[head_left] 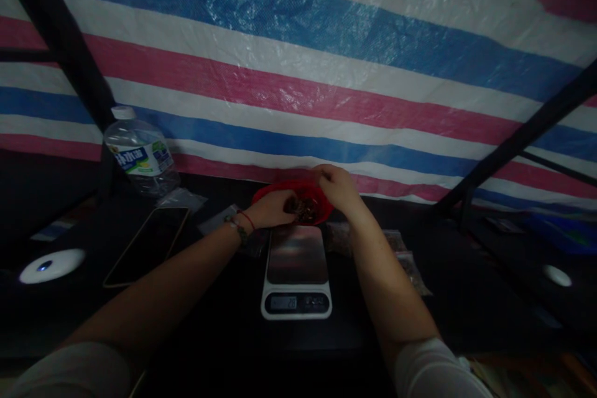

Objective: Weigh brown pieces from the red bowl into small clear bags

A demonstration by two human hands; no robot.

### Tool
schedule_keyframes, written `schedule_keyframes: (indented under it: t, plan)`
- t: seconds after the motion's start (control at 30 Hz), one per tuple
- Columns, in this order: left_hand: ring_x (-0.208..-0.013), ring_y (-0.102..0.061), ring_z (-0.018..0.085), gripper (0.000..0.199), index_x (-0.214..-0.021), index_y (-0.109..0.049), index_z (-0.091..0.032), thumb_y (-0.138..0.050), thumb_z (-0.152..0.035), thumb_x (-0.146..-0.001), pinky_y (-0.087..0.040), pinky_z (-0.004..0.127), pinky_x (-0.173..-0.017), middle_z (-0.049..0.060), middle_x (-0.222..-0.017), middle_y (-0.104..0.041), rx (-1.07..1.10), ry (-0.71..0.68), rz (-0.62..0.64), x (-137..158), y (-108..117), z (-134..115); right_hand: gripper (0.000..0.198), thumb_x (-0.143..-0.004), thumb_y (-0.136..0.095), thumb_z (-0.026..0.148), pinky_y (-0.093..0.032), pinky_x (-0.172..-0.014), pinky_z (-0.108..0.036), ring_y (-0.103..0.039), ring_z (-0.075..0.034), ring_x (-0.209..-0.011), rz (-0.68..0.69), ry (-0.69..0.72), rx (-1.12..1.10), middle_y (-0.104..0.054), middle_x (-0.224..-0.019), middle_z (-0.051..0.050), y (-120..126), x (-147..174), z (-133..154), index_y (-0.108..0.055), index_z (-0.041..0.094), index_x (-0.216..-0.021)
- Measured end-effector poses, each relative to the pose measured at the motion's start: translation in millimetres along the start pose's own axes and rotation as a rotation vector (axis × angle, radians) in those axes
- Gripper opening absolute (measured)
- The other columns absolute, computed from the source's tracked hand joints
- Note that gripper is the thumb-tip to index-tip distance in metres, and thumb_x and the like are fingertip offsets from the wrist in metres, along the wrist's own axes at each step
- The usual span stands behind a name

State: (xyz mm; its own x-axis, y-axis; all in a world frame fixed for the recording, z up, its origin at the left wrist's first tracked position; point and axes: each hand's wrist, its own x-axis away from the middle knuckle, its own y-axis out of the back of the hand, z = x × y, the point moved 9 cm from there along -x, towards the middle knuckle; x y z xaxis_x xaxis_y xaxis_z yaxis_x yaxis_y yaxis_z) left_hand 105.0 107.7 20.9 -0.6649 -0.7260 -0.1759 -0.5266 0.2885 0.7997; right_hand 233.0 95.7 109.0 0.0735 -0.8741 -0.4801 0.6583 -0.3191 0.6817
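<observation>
A red plastic bowl point(263, 190) sits behind a white kitchen scale point(298, 255) and holds small dark brown pieces point(308, 209) whose kind is unclear. Reaching in from the left, my left hand point(276, 208) is closed, its fingertips curled at the brown pieces; what they grip is hard to make out. My right hand point(339, 186) is over the bowl's right rim with fingers bent and pinched together; whatever is in them is hidden. Nothing lies on the scale's metal plate, and its display seems to read 28.
Small clear bags point(413, 270) with contents lie right of the scale. To the left are a phone point(149, 245), a white oval device point(52, 265), plastic bags point(181, 200) and a large clear bottle point(142, 152). A striped tarp point(280, 93) hangs behind, between dark frame bars.
</observation>
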Motion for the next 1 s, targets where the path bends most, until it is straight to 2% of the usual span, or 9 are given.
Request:
schedule_keyframes:
  t: [0.17,0.4,0.47,0.53,0.63,0.7,0.8,0.9,1.0]
  plan:
    - [-0.09,-0.064,0.019,0.033,-0.103,-0.066,-0.019,-0.072,-0.032,-0.073,-0.048,0.027,-0.08,0.004,-0.099,-0.069,0.101,-0.269,0.282,15,-17,-38,0.037,-0.078,-0.045,0.005,-0.05,-0.086,-0.033,-0.066,-0.018,-0.086,0.015,0.034,-0.074,-0.074,-0.091,-0.005,19,8,22,-0.072,0.018,-0.098]
    - [-0.105,-0.06,0.023,0.037,-0.101,-0.07,-0.021,-0.081,-0.03,-0.066,-0.044,0.034,-0.097,0.006,-0.107,-0.068,0.075,-0.412,0.383,24,-36,-56,0.033,-0.08,-0.046,0.009,-0.049,-0.084,-0.032,-0.065,-0.018,-0.085,0.002,0.065,-0.079,-0.072,-0.089,-0.005,29,13,33,-0.073,0.017,-0.097]
    - [-0.11,-0.059,0.025,0.052,-0.107,-0.069,-0.022,-0.085,-0.034,-0.06,-0.043,0.035,-0.1,0.006,-0.112,-0.068,0.046,-0.396,0.39,25,-32,-54,0.032,-0.082,-0.045,0.011,-0.048,-0.084,-0.033,-0.064,-0.018,-0.085,-0.033,0.057,-0.072,-0.072,-0.09,-0.005,34,13,31,-0.073,0.017,-0.096]
    - [-0.116,-0.056,0.026,0.069,-0.119,-0.064,-0.022,-0.086,-0.037,-0.056,-0.041,0.035,-0.103,0.007,-0.122,-0.064,0.025,-0.344,0.376,25,-18,-49,0.032,-0.084,-0.044,0.012,-0.048,-0.083,-0.032,-0.064,-0.018,-0.084,-0.063,0.04,-0.077,-0.072,-0.09,-0.005,40,13,28,-0.073,0.017,-0.098]
    - [-0.113,-0.06,0.022,0.053,-0.119,-0.064,-0.022,-0.076,-0.039,-0.07,-0.045,0.03,-0.098,0.005,-0.122,-0.065,0.019,-0.233,0.376,30,8,-37,0.031,-0.084,-0.046,0.014,-0.047,-0.078,-0.031,-0.062,-0.017,-0.078,-0.085,0.017,-0.077,-0.071,-0.088,-0.005,49,14,25,-0.073,0.017,-0.098]
    - [-0.104,-0.064,0.02,0.044,-0.114,-0.067,-0.022,-0.072,-0.04,-0.073,-0.049,0.027,-0.09,0.004,-0.115,-0.069,-0.046,-0.145,0.446,41,14,-23,0.028,-0.084,-0.048,0.015,-0.046,-0.076,-0.031,-0.061,-0.016,-0.075,-0.097,0.011,-0.069,-0.071,-0.087,-0.006,55,16,25,-0.073,0.017,-0.097]
    - [-0.109,-0.064,0.023,0.058,-0.123,-0.063,-0.026,-0.075,-0.04,-0.069,-0.048,0.03,-0.094,0.004,-0.122,-0.068,-0.127,-0.116,0.504,62,10,-8,0.026,-0.084,-0.049,0.016,-0.046,-0.077,-0.031,-0.061,-0.017,-0.077,-0.085,0.019,-0.068,-0.071,-0.086,-0.006,56,16,26,-0.073,0.017,-0.095]
    - [-0.125,-0.055,0.028,0.086,-0.137,-0.052,-0.028,-0.082,-0.04,-0.058,-0.039,0.038,-0.107,0.006,-0.137,-0.059,-0.194,-0.134,0.404,75,6,2,0.024,-0.085,-0.05,0.018,-0.046,-0.077,-0.031,-0.062,-0.018,-0.079,-0.04,0.027,-0.061,-0.07,-0.085,-0.005,48,16,29,-0.072,0.017,-0.095]
    - [-0.128,-0.052,0.03,0.092,-0.137,-0.051,-0.031,-0.085,-0.04,-0.052,-0.034,0.041,-0.111,0.006,-0.138,-0.058,-0.299,-0.065,0.276,79,5,18,0.022,-0.085,-0.051,0.018,-0.046,-0.075,-0.031,-0.062,-0.018,-0.079,-0.004,0.046,-0.044,-0.071,-0.084,-0.005,38,17,33,-0.072,0.017,-0.091]
